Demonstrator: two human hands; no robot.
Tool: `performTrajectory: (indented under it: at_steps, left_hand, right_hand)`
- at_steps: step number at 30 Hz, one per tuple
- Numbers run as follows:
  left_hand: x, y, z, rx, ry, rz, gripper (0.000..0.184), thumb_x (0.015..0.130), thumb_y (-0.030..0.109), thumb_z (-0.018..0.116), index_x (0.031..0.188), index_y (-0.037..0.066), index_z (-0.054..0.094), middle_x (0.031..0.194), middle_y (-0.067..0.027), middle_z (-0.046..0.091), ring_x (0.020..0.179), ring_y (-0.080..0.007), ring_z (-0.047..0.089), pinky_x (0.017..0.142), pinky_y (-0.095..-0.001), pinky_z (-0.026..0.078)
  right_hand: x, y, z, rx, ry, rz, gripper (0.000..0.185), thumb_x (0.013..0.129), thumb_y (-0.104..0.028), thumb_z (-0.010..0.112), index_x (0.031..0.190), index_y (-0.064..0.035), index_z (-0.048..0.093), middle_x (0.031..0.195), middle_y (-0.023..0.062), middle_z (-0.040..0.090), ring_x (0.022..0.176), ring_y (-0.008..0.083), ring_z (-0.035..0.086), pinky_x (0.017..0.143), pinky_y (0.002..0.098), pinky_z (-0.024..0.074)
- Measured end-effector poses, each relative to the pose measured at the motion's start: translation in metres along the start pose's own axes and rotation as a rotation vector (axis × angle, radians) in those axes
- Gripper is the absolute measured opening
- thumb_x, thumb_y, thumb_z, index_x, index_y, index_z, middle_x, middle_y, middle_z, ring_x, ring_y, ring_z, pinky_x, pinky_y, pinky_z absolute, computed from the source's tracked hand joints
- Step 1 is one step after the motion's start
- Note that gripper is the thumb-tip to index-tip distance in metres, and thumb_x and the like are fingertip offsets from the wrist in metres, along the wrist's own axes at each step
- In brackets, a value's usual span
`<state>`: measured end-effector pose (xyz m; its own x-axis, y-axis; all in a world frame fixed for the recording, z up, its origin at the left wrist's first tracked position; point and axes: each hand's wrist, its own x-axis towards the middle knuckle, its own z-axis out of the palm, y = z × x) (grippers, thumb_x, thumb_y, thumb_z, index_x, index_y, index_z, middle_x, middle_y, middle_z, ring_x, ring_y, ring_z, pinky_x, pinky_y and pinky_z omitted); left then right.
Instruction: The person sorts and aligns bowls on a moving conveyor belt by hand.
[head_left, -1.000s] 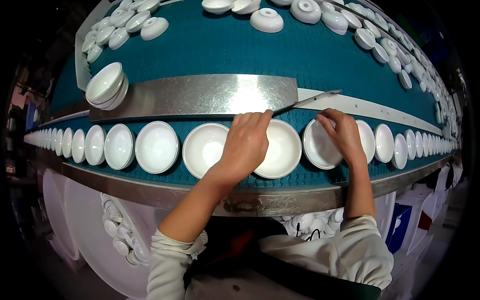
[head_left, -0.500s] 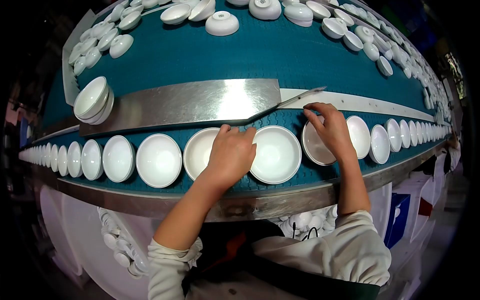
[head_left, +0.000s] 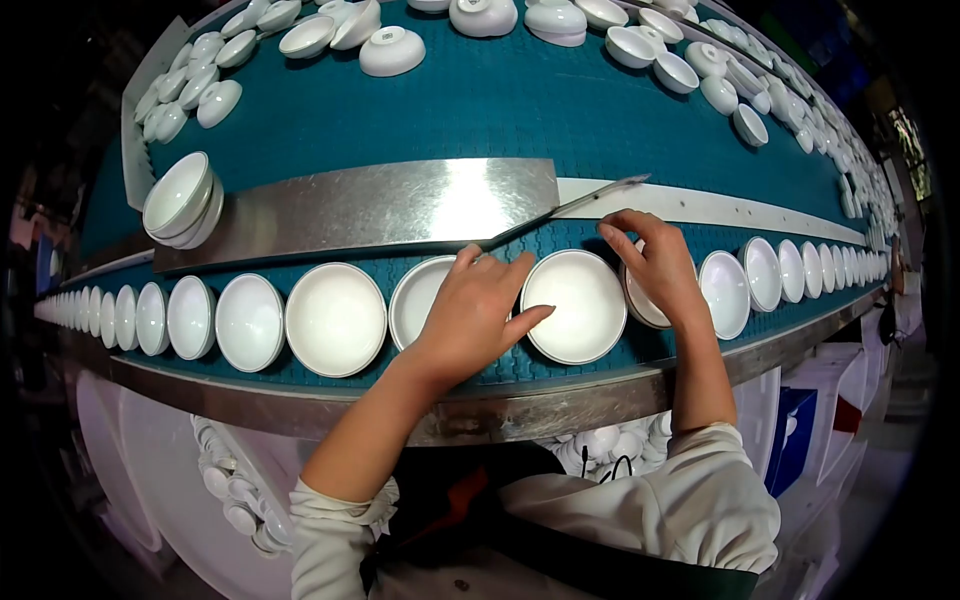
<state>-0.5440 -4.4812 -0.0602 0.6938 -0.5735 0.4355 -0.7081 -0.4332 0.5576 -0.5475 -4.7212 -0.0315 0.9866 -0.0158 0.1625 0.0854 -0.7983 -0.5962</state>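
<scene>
My left hand (head_left: pixel 475 310) reaches over the near row of white bowls, partly covering one bowl (head_left: pixel 412 298). Its thumb sticks out across the left rim of another bowl (head_left: pixel 574 306); whether it touches is not clear. The fingers are apart and nothing shows in them. To the right, my right hand (head_left: pixel 652 262) hovers with loosely curved fingers, thumb and index apart, in front of a half-hidden bowl (head_left: pixel 645 306). No held object shows there either. The bowls in this row stand mouth up on the green belt (head_left: pixel 480 372).
A flat metal plate (head_left: pixel 370 210) and an angled strip (head_left: pixel 570 208) divide the near row from the back belt. Two stacked bowls (head_left: pixel 180 200) rest at the plate's left end. Many bowls, some inverted (head_left: pixel 392 52), lie behind. A metal rail (head_left: pixel 500 412) edges the near side.
Bowls on the back belt have shifted left. Near-row bowls sit at different positions. My left hand has moved slightly right and its thumb has spread out; my right hand has moved slightly left.
</scene>
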Motion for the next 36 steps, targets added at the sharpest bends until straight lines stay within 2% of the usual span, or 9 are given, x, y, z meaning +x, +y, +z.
performTrajectory:
  at_steps: [3, 7, 11, 13, 20, 25, 30, 32, 36]
  left_hand:
    - [0.004, 0.009, 0.013, 0.095, -0.134, -0.134, 0.052, 0.08, 0.017, 0.068, 0.124, -0.005, 0.052, 0.075, -0.019, 0.06, 0.075, -0.0335, 0.058, 0.098, -0.0455, 0.038]
    - [0.011, 0.013, 0.028, 0.225, -0.156, -0.261, 0.047, 0.08, 0.004, 0.06, 0.125, -0.005, 0.052, 0.084, -0.0188, 0.062, 0.086, -0.0341, 0.058, 0.098, -0.0451, 0.038]
    - [0.029, 0.024, 0.034, 0.142, 0.04, -0.141, 0.044, 0.079, 0.004, 0.062, 0.122, -0.003, 0.053, 0.104, -0.019, 0.06, 0.101, -0.0338, 0.054, 0.096, -0.0438, 0.037]
    - [0.036, 0.032, 0.038, 0.103, 0.067, -0.104, 0.044, 0.08, 0.006, 0.064, 0.122, -0.002, 0.053, 0.102, -0.0186, 0.06, 0.1, -0.0336, 0.055, 0.097, -0.044, 0.037]
    - [0.051, 0.051, 0.07, -0.013, -0.068, -0.061, 0.049, 0.08, 0.019, 0.07, 0.122, 0.0, 0.054, 0.097, -0.0185, 0.062, 0.093, -0.0323, 0.058, 0.102, -0.0465, 0.035]
    - [0.063, 0.063, 0.082, 0.051, -0.205, -0.263, 0.046, 0.079, 0.001, 0.056, 0.125, -0.001, 0.051, 0.103, -0.0209, 0.061, 0.1, -0.0349, 0.057, 0.104, -0.047, 0.035]
    - [0.079, 0.076, 0.091, -0.058, -0.184, -0.353, 0.047, 0.078, -0.002, 0.053, 0.125, 0.001, 0.051, 0.119, -0.0221, 0.056, 0.115, -0.0393, 0.05, 0.103, -0.0443, 0.037]
    - [0.087, 0.082, 0.1, -0.067, -0.057, -0.25, 0.046, 0.078, 0.0, 0.055, 0.124, 0.001, 0.051, 0.12, -0.0208, 0.057, 0.115, -0.0393, 0.05, 0.102, -0.0445, 0.037]
    - [0.099, 0.097, 0.122, -0.019, -0.034, -0.023, 0.042, 0.079, 0.012, 0.067, 0.118, 0.0, 0.055, 0.115, -0.0176, 0.059, 0.113, -0.0342, 0.053, 0.102, -0.046, 0.037]
  right_hand:
    - [0.0, 0.016, -0.01, -0.046, 0.025, 0.024, 0.025, 0.089, -0.024, 0.063, 0.098, -0.0014, 0.069, 0.096, 0.0179, 0.068, 0.084, 0.0334, 0.065, 0.074, 0.0379, 0.0503]
    - [0.0, 0.041, -0.026, -0.105, 0.096, -0.015, 0.026, 0.089, -0.025, 0.062, 0.099, -0.0029, 0.07, 0.097, 0.0165, 0.068, 0.087, 0.0329, 0.065, 0.076, 0.0385, 0.0502]
    - [-0.003, 0.059, -0.039, -0.179, 0.101, -0.023, 0.026, 0.089, -0.027, 0.062, 0.097, -0.0032, 0.07, 0.09, 0.0162, 0.069, 0.082, 0.0326, 0.065, 0.073, 0.0389, 0.0506]
    - [-0.005, 0.058, -0.046, -0.165, -0.082, 0.066, 0.026, 0.088, -0.027, 0.063, 0.095, -0.0032, 0.07, 0.083, 0.0163, 0.069, 0.074, 0.0321, 0.066, 0.069, 0.0387, 0.0509]
    - [-0.013, 0.076, -0.068, 0.075, -0.153, 0.033, 0.026, 0.089, -0.025, 0.062, 0.096, -0.0012, 0.07, 0.086, 0.0166, 0.069, 0.07, 0.0312, 0.065, 0.067, 0.035, 0.0509]
    - [-0.013, 0.092, -0.09, 0.009, -0.2, 0.038, 0.028, 0.087, -0.024, 0.064, 0.1, 0.0002, 0.069, 0.094, 0.0174, 0.07, 0.084, 0.0304, 0.067, 0.077, 0.0361, 0.0512]
    - [-0.017, 0.119, -0.119, 0.057, -0.394, -0.088, 0.037, 0.075, -0.021, 0.075, 0.106, -0.0005, 0.068, 0.103, 0.0158, 0.069, 0.096, 0.0317, 0.066, 0.085, 0.036, 0.05]
    - [-0.019, 0.137, -0.119, 0.002, -0.335, -0.196, 0.036, 0.072, -0.01, 0.076, 0.105, 0.0001, 0.067, 0.099, 0.0164, 0.07, 0.091, 0.0316, 0.066, 0.082, 0.0354, 0.051]
    - [-0.02, 0.147, -0.125, -0.126, -0.33, -0.146, 0.026, 0.077, -0.007, 0.07, 0.102, -0.0003, 0.068, 0.093, 0.0181, 0.069, 0.082, 0.0338, 0.066, 0.076, 0.036, 0.0514]
